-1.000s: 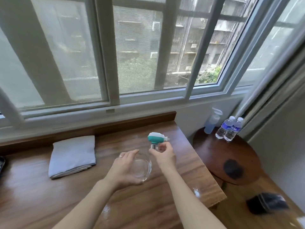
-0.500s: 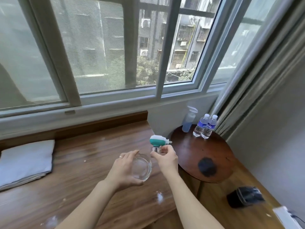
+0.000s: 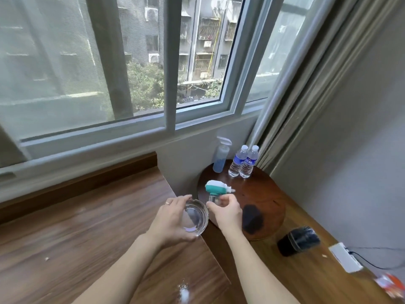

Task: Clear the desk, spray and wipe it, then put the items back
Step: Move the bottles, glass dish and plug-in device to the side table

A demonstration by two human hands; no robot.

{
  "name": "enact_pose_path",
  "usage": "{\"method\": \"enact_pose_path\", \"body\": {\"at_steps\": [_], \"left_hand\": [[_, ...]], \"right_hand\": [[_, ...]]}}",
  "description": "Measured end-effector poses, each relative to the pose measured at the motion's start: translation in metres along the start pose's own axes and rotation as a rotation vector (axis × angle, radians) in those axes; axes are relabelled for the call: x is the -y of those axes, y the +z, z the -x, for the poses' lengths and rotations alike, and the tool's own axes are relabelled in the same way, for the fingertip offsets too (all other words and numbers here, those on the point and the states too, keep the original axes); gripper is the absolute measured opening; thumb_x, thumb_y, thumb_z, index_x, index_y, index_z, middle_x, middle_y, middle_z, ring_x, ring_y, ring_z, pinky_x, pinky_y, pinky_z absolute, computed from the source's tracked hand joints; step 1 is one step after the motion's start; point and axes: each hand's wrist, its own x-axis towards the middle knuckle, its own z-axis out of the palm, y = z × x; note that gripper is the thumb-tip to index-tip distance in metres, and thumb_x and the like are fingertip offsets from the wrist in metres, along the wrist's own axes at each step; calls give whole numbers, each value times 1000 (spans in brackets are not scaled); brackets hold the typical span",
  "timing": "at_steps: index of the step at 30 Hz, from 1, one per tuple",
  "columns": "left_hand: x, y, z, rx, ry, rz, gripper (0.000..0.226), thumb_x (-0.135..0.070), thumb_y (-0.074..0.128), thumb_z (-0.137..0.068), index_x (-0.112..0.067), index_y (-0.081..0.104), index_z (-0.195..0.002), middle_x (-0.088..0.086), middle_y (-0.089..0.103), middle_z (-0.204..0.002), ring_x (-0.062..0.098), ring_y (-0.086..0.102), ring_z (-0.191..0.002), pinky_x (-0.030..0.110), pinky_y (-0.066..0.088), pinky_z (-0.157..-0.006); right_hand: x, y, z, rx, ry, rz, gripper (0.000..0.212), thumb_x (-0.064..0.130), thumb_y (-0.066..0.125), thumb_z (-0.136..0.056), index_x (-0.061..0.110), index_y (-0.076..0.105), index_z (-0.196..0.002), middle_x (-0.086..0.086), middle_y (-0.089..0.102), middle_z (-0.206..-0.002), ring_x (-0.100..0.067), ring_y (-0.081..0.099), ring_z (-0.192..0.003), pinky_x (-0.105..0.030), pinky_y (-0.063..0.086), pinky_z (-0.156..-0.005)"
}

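We carried a glass bowl [image 3: 195, 217] in the left grip [image 3: 173, 220], fingers curled around it, and pinched a small teal-capped bottle [image 3: 215, 190] in the right grip [image 3: 228, 212], beyond the worktop [image 3: 87, 227] edge, likely clearing it.

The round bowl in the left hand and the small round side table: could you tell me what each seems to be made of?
The bowl looks like clear glass: the desk's grain shows through it and its thick rim glints. The side table looks like dark, glossy varnished wood, with a reddish-brown sheen and window reflections on top; whether solid or veneer cannot be told.
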Motion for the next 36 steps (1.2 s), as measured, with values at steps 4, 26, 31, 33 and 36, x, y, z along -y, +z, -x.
{"method": "enact_pose_path", "body": {"at_steps": [4, 26, 31, 33, 36], "left_hand": [[-10, 14, -25, 18, 33, -11, 108, -55, 73, -49, -20, 39, -145, -8, 50, -138, 17, 44, -121, 27, 39, -102], [-92, 175, -236, 119, -123, -49, 109, -61, 66, -48, -27, 34, -146, -14, 45, -141, 15, 41, -125, 30, 39, -102], [-82, 221, -286, 155, -170, -91, 108, -61, 69, -50, -25, 36, -146, -13, 44, -142, 17, 42, -125, 31, 40, -101], [-76, 240, -305, 162, -194, -106, 106, -62, 68, -51, -27, 36, -145, -14, 44, -142, 18, 42, -125, 31, 41, -101], [-68, 264, -330, 185, -219, -133, 105, -62, 66, -50, -29, 34, -145, -14, 43, -141, 17, 41, -126, 31, 40, -101]], "right_hand": [[-14, -13, -21, -47, 30, -18, 35, 34, 84, -76, 34, 55, -94, 22, 57, -84, -3, 59, -81, -26, 51, -79], [-135, -107, -263, 7, 181, 26, 38, 36, 86, -75, 34, 53, -92, 23, 58, -83, 3, 59, -74, -11, 41, -58], [-167, -111, -324, 8, 236, 52, 40, 37, 86, -75, 34, 50, -92, 24, 54, -81, 2, 56, -72, -14, 42, -59], [-180, -111, -348, -4, 237, 69, 40, 37, 86, -74, 34, 50, -90, 24, 53, -78, 1, 55, -70, -18, 44, -61], [-199, -107, -379, -17, 240, 93, 39, 37, 87, -73, 32, 51, -90, 22, 54, -77, -3, 56, -71, -25, 51, -70]]}}
